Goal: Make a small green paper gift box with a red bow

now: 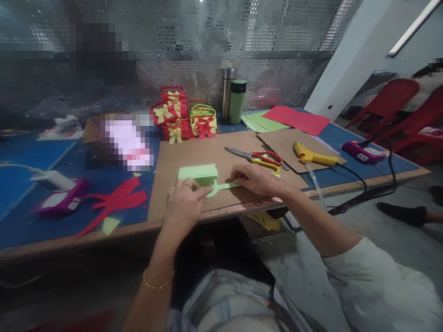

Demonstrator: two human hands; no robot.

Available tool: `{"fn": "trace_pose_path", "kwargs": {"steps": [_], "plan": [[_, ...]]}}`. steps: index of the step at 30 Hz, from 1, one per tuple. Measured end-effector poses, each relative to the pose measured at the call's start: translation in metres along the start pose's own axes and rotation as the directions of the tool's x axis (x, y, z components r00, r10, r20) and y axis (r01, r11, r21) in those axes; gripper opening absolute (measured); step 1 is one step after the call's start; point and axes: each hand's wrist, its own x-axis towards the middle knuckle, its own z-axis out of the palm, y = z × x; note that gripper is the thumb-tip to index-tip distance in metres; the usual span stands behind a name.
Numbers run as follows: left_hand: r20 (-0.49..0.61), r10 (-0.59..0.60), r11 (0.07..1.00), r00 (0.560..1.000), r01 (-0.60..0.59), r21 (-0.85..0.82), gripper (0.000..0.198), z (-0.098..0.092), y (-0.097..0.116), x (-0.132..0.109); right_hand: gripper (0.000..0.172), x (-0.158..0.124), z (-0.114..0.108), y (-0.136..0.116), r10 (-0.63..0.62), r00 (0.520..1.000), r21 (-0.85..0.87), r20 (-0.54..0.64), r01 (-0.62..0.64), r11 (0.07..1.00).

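A light green folded paper box (198,172) lies on the brown cardboard sheet (204,146) in front of me. Just on its near side is a light green paper cutout (215,188) with a narrow strip running to the right. My left hand (187,198) is closed at the box's near edge, thumb and fingertips on the cutout's left part. Pinched in my right hand (254,180) is the right end of the strip; the fingers partly hide it. Beyond that hand lie scissors (266,158) with red and yellow handles.
A yellow glue gun (314,156) rests on cardboard at the right. Small red paper baskets (176,124) with bows stand behind, beside a green flask (237,102). Red paper cutouts (119,200) and a purple power socket (64,197) are at the left. Red paper (296,120) lies at the back right.
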Motion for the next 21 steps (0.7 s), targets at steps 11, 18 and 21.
{"fn": "trace_pose_path", "kwargs": {"steps": [11, 18, 21], "plan": [[-0.033, 0.028, 1.000, 0.999, -0.027, 0.011, 0.027, 0.0009, -0.0006, -0.0009, 0.010, -0.0017, 0.0047, 0.0044, -0.045, 0.999, -0.021, -0.031, 0.044, 0.999], [-0.015, 0.027, 1.000, 1.000, -0.027, 0.006, 0.029, -0.0005, -0.0004, -0.0002, 0.007, -0.0066, 0.0089, 0.0028, -0.048, 0.996, -0.087, -0.081, 0.041, 0.995], [-0.009, 0.014, 1.000, 1.000, -0.014, 0.005, 0.029, -0.0005, 0.0005, 0.0002, 0.008, -0.0072, 0.0093, 0.0027, -0.041, 0.996, -0.075, -0.077, 0.035, 0.997]]}}
